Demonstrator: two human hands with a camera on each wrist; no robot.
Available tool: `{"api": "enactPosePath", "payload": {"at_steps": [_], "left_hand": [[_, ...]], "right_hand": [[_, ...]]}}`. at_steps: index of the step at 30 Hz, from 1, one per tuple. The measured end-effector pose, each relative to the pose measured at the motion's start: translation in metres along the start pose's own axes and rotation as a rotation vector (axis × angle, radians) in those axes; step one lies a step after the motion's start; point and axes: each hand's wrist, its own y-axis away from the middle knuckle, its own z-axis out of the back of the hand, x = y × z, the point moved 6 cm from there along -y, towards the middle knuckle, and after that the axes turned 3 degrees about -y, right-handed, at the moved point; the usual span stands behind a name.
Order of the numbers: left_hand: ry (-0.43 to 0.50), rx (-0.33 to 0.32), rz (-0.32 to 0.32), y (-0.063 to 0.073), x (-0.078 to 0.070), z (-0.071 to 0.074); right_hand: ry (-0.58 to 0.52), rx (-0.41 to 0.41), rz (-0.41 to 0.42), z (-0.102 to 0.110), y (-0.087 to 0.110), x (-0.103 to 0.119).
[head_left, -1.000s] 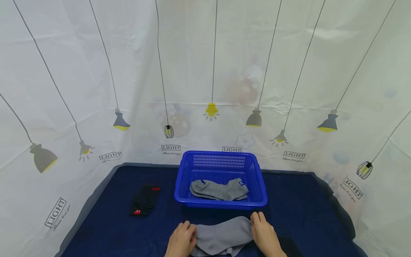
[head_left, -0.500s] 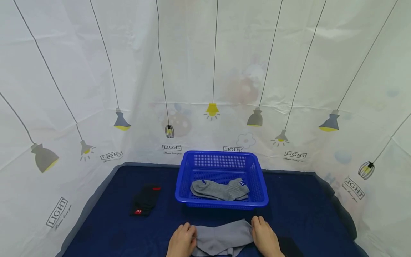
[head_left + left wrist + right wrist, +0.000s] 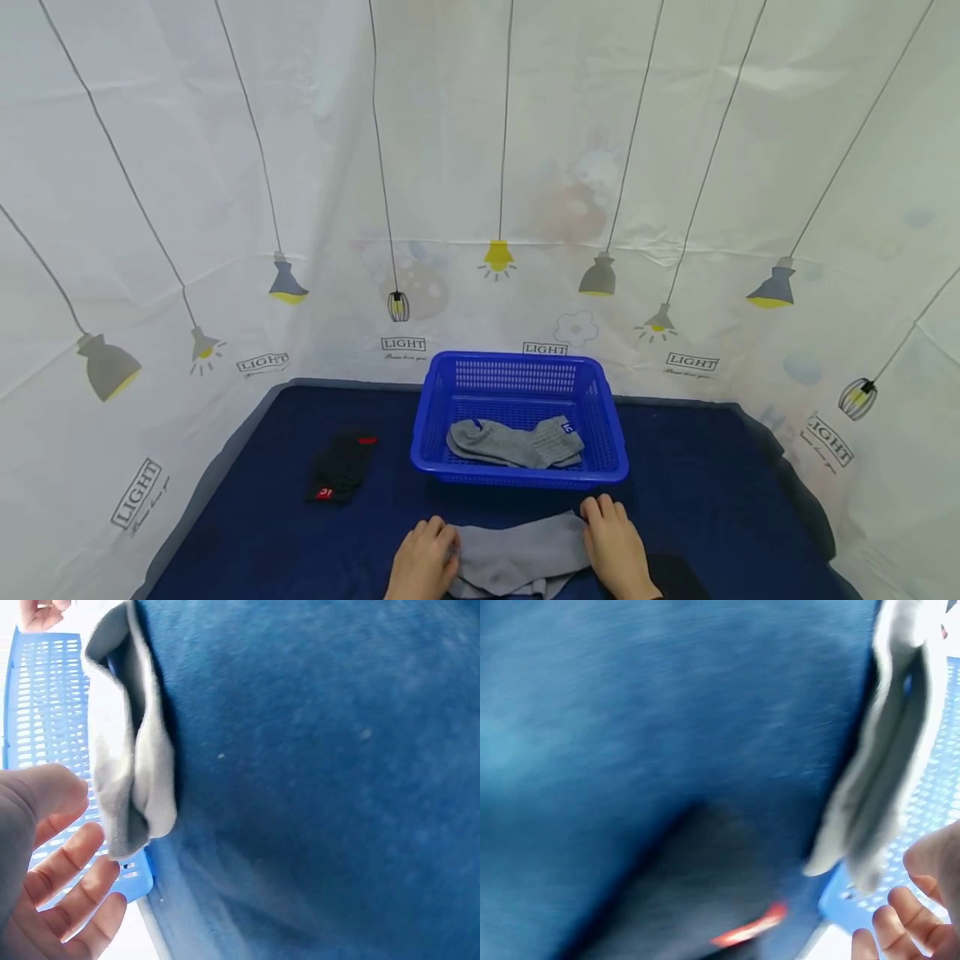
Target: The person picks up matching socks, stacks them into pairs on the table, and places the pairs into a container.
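A plain grey sock (image 3: pixel 517 552) lies across the front of the table between my two hands, its layers partly folded over each other. My left hand (image 3: pixel 424 557) pinches its left end, thumb and fingers curled at the edge. At the opposite end, my right hand (image 3: pixel 617 546) pinches the upper corner with bent fingers. From the left wrist view the sock (image 3: pixel 154 772) shows a long gap between two layers. The right wrist view is blurred, with the thumb (image 3: pixel 930 855) close beside the sock's end.
Behind the hands stands a blue perforated basket (image 3: pixel 521 477) holding grey socks (image 3: pixel 513 443) with a blue mark. Black socks (image 3: pixel 341 467) with red labels lie at left. Another black sock (image 3: pixel 682 892) with a red stripe lies by my right wrist. A printed white curtain (image 3: pixel 450 167) surrounds the table.
My right hand has shifted slightly left and away from me along the sock's right end. The sock's raised right part has flattened since a second ago. My left hand stays nearly still.
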Motion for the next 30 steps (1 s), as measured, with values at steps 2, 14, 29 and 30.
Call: {"api": "enactPosePath", "payload": {"at_steps": [2, 14, 29, 30], "left_hand": [[-0.007, -0.008, -0.003, -0.001, 0.000, 0.003], [-0.038, -0.016, 0.015, 0.004, 0.006, 0.009], [-0.071, 0.113, 0.068, 0.024, 0.023, -0.003], [-0.068, 0.119, 0.069, 0.025, 0.024, -0.004]], "right_hand": [[0.004, -0.002, 0.022, 0.002, -0.004, 0.008], [-0.015, -0.009, 0.173, -0.001, -0.018, 0.048], [-0.053, 0.147, 0.394, -0.026, -0.018, 0.095], [-0.053, 0.144, 0.410, -0.027, -0.018, 0.098]]}}
